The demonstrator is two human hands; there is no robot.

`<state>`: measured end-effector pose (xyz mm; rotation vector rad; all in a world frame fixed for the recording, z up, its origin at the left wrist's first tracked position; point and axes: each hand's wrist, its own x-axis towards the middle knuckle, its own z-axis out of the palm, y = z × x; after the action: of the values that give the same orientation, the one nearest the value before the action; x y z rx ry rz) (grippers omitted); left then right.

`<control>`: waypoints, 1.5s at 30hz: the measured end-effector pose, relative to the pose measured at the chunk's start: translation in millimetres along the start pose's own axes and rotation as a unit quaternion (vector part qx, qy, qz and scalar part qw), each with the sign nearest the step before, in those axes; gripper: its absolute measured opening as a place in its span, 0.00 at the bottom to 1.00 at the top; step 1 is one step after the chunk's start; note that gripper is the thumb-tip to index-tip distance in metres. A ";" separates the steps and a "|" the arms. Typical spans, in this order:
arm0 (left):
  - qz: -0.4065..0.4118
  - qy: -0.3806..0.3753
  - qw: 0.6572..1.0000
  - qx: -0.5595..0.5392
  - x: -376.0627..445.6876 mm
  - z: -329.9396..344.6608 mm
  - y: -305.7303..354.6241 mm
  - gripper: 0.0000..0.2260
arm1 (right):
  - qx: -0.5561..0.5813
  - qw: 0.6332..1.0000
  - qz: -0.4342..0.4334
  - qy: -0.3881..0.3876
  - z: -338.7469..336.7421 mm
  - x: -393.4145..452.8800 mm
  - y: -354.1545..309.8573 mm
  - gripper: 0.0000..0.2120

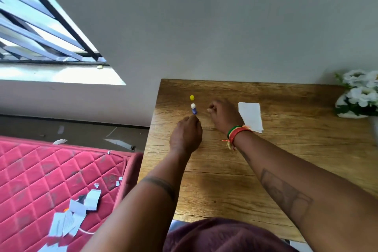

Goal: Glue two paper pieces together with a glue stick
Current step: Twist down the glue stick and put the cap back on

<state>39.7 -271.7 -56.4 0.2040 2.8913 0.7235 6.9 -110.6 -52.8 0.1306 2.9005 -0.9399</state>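
A small blue glue stick [194, 109] with its white glue tip exposed stands upright on the wooden table [286, 159]. Its yellow cap [191, 97] sits just behind it. My left hand [186, 134] reaches toward the stick, fingertips right at its base; whether they touch it is unclear. My right hand [224, 115], with a coloured thread bracelet on the wrist, hovers to the right of the stick, fingers curled and holding nothing visible. White paper pieces [251, 116] lie stacked on the table just right of that hand.
A pot of white flowers [359, 94] stands at the table's far right. The grey wall runs along the table's back edge. A red quilted mattress [51, 180] strewn with paper scraps lies left of the table, below a barred window [41, 26].
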 end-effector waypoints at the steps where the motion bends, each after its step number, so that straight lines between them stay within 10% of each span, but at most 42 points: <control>1: -0.022 0.002 1.000 -0.011 2.6 -1.2 -6.9 0.11 | 0.003 1.000 -0.002 0.004 4.2 5.2 -4.1 0.07; 9: -0.150 0.021 0.976 -0.156 37.1 5.8 -29.2 0.17 | 0.011 1.000 -0.011 0.001 22.6 45.3 -16.8 0.10; 45: -0.089 0.032 0.957 -0.275 48.0 -32.7 48.4 0.12 | 0.218 0.972 0.022 -0.085 -47.2 -13.6 -7.8 0.08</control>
<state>-8.6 -236.2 -10.3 -0.1488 2.5823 1.4684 16.8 -89.8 -8.7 0.1363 2.4846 -1.4855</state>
